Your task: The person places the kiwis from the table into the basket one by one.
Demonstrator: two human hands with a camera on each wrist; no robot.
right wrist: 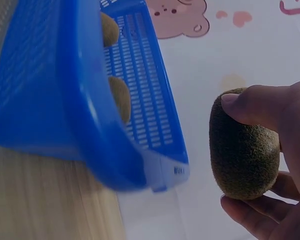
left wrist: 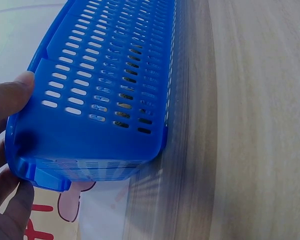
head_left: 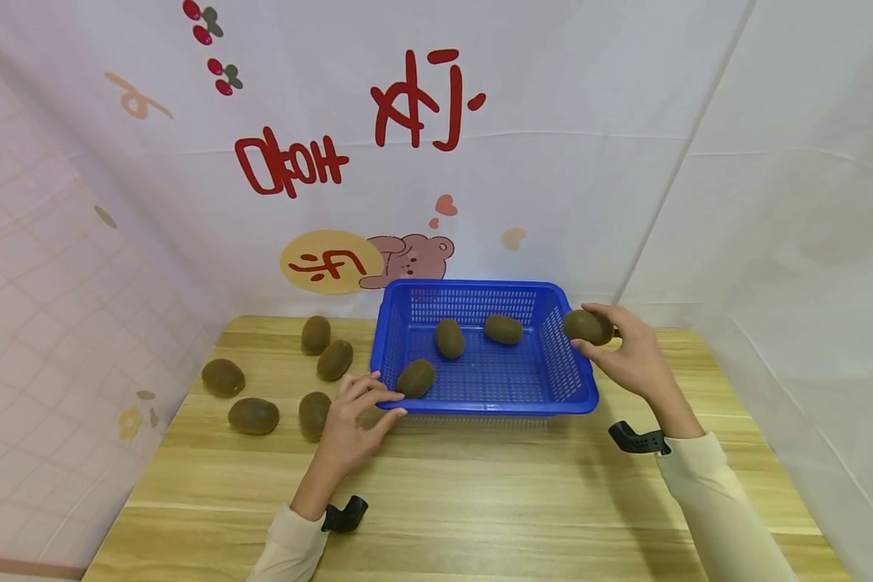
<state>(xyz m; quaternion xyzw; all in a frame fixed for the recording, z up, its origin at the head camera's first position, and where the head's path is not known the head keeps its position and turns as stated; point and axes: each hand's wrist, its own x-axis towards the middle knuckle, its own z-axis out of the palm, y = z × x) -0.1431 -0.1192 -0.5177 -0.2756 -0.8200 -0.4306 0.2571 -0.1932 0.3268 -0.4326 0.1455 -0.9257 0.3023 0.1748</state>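
Fingers of a right hand (head_left: 631, 349) grip a kiwifruit (head_left: 584, 326), some tucked from sight behind it, just beside the right rim of a blue perforated basket (head_left: 480, 407). A left hand (head_left: 351, 422) grips the basket's near-left corner. Three kiwifruit (head_left: 449, 339) lie inside; five more kiwifruit (head_left: 253, 416) dot the worktop (head_left: 480, 501), one partly hidden by that hand. Both sleeves (head_left: 716, 501) run out of frame.

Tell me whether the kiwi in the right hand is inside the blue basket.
No, the right wrist view shows the right hand holding the kiwi outside the blue basket.
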